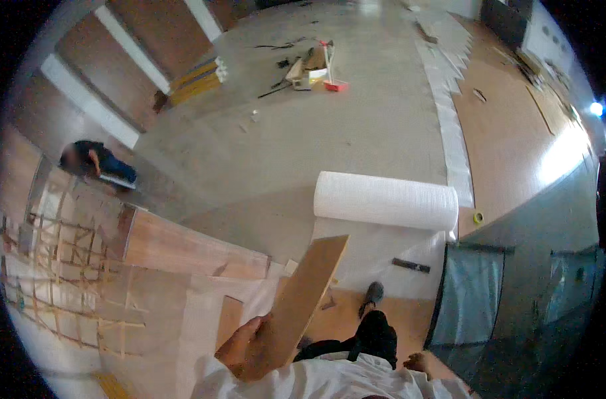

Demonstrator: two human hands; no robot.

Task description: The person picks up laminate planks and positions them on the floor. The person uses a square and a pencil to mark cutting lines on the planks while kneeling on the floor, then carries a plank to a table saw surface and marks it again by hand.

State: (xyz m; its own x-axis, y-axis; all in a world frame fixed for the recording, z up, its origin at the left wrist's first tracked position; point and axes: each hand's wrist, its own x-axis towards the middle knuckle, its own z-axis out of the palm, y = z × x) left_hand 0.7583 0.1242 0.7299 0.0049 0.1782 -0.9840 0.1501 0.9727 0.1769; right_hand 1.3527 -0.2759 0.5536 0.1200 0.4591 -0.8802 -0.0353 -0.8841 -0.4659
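My left hand (250, 332) is closed round the edge of a brown floorboard (309, 279), which is held tilted in front of my body. By my right side hangs my right hand (417, 362), small in view, its fingers loosely bent and apart with nothing visible in them. A large roll of white foam underlay (383, 199) lies ahead, its loose end spread toward my feet. Laid wood flooring (346, 312) is beneath me. On the underlay rests a dark bar-shaped tool (410, 266). A hammer-like tool (328, 300) lies beside my foot, partly hidden by the board.
Stacked boards (190, 243) stand at the left, and a loose board (230, 319) lies below them. A person (107, 163) bends over farther left, near a wooden lattice (70, 266). Finished flooring (509, 153) and a tape roll (478, 217) are at right. A red dustpan (336, 86) sits ahead.
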